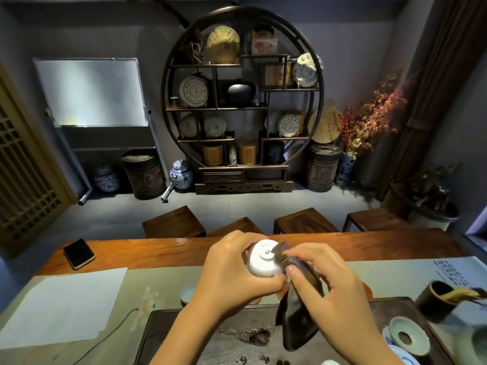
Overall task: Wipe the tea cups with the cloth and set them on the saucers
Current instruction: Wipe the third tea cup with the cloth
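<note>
Far left of the hands there's a phone (79,253) on the bench (342,246), then a sheet of paper (66,306) lying nearer the person. Just left of and below the left hand sits a second small cup (188,291), upright, not on any saucer as far as one can tell. The left hand (232,270) grips a white cup (264,259) tipped on its side with its foot facing the camera, probably so the outside and base are easy to reach. The right hand (324,280) pinches the dark cloth (300,320) against the cup's right side, with the rest hanging down over the dark tray (210,338). A reddish bit showing between the wrists might be a saucer, hard to say. Right of the hands: a strainer (408,337) and a dark holder (437,299). The hanging cloth hides the landing spot underneath.
</note>
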